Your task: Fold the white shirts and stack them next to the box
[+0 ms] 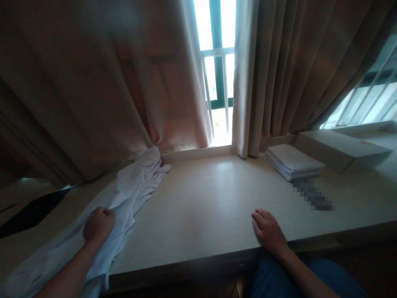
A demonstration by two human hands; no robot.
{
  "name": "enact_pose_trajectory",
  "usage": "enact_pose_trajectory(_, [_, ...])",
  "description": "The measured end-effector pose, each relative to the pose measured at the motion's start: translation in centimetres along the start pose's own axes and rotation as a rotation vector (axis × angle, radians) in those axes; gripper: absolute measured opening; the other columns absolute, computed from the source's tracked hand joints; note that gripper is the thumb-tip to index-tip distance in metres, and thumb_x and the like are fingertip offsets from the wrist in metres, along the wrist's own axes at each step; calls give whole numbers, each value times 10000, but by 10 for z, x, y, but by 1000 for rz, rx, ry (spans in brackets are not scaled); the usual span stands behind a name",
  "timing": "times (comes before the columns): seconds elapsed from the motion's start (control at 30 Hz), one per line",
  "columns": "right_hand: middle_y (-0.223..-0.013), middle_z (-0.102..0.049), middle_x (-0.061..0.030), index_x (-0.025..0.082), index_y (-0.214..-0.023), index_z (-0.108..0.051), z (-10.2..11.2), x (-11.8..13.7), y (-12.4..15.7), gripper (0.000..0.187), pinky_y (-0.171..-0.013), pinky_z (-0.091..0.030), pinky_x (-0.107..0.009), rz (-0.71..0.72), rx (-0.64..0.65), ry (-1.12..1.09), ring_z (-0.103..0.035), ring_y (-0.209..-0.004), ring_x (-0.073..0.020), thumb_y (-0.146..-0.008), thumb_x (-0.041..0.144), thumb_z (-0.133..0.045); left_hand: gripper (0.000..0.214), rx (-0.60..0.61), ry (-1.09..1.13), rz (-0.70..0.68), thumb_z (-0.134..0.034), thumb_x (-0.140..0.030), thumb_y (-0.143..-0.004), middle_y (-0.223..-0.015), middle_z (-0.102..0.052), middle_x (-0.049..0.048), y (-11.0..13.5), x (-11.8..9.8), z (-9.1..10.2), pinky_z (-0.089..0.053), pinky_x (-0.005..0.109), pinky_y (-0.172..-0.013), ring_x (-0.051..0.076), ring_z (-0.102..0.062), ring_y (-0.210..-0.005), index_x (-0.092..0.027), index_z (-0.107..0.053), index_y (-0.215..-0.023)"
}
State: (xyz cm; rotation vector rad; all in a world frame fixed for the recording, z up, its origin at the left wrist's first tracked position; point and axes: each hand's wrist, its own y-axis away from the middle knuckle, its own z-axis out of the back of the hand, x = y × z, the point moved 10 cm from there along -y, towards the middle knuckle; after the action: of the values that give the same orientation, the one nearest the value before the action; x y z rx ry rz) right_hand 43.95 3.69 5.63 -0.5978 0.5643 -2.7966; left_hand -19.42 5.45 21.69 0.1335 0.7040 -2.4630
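White cloth, one, in closed left hand grip; right hand flat, empty, on table

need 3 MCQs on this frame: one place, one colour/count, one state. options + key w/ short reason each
1. Where does the folded stack lie?
A. Far right of the table, near the curtain
B. Under the left hand
C. On the floor

2. What colour is the loose cloth?
A. Black
B. White
C. Red

3. What is the left hand doing?
A. Lying flat and open on bare table
B. Raised to the curtain
C. Closed in a grip on the loose cloth

Key:
1 A: the stack sits on the table beside a flat box, below the curtain.
2 B: the crumpled cloth trailing from the window ledge toward the near left edge is white.
3 C: the fist is bunched on the fabric, while the right hand rests flat at the table's near edge.
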Motion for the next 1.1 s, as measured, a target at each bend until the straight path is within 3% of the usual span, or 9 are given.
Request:
enact_pose_trajectory(0.13, [-1220, -595, -112, 221, -1116, -636, -2, -1, 0, 278, -1076, -314, -447, 10, 2, 14, -503, -1189, -271, -900, 265, -467, 210, 76, 154, -45, -416, -331, -830, -750, -581, 29, 18, -59, -12, -419, 281, -671, 191, -558, -731, -170, -541, -879])
enact_pose_trajectory(0.23, [-1223, -591, -108, 214, -1129, -627, -2, -1, 0, 280, -1079, -311, -447, 16, -3, 26, -499, -1190, -265, -913, 263, -456, 225, 149, 302, -161, -381, -363, -866, -847, -613, 27, 66, -125, -22, -425, 251, -709, 167, -575, -780, -197, -527, -908])
enact_pose_trajectory(0.43, [-1227, -594, -98, 228, -1125, -624, 0, 1, 1, 274, -1086, -302, -446, 5, -12, 28, -497, -1200, -258, -909, 232, -456, 213, 440, 660, -363, -353, -360, -901, -716, -567, -14, 224, -259, -45, -415, 236, -625, 134, -540, -629, -233, -509, -833])
enact_pose_trajectory(0.6, [-1235, -596, -93, 228, -1105, -641, 6, 2, 0, 276, -1110, -270, -429, -39, 11, -11, -486, -1224, -243, -897, 228, -460, 199, 699, 963, -435, -365, -338, -922, -781, -561, 11, 354, -336, -35, -420, 268, -699, 147, -540, -729, -233, -523, -864])
enact_pose_trajectory(0.73, [-1230, -620, -88, 224, -1083, -664, 10, -9, -4, 302, -1067, -334, -381, -118, 42, -234, -516, -1192, -239, -824, 229, -509, 152, 827, 1049, -501, -414, -305, -902, -763, -549, 22, 426, -369, -9, -408, 279, -669, 142, -499, -690, -224, -506, -811])
enact_pose_trajectory(0.83, [-1063, -695, -95, 197, -965, -695, 13, -35, -5, 264, -906, -462, -343, -321, -2, -584, -612, -1003, -249, -763, 301, -561, 71, 894, 1074, -607, -457, -236, -863, -804, -572, 34, 452, -383, 6, -407, 283, -686, 147, -507, -728, -224, -512, -819])
enact_pose_trajectory(0.97, [-905, -718, -109, 162, -914, -675, 14, -62, 3, 409, -744, -520, -344, -619, -106, -1072, -658, -837, -250, -822, 514, -489, 92, 892, 1064, -568, -453, -190, -853, -868, -593, 37, 443, -379, 2, -427, 288, -750, 155, -535, -794, -231, -531, -879])
enact_pose_trajectory(1.03, [-923, -711, -110, 160, -967, -655, 27, -64, 11, 485, -724, -526, -350, -702, -167, -1099, -664, -822, -244, -842, 581, -449, 112, 850, 1049, -550, -447, -186, -856, -883, -599, 40, 431, -377, 2, -448, 288, -768, 157, -551, -807, -232, -547, -876])
enact_pose_trajectory(1.1, [-959, -693, -108, 166, -1007, -638, 57, -55, 18, 456, -746, -520, -361, -687, -259, -932, -653, -840, -243, -835, 565, -499, 147, 796, 1035, -608, -460, -172, -841, -944, -619, 51, 426, -381, 6, -472, 293, -808, 165, -572, -869, -233, -586, -888])
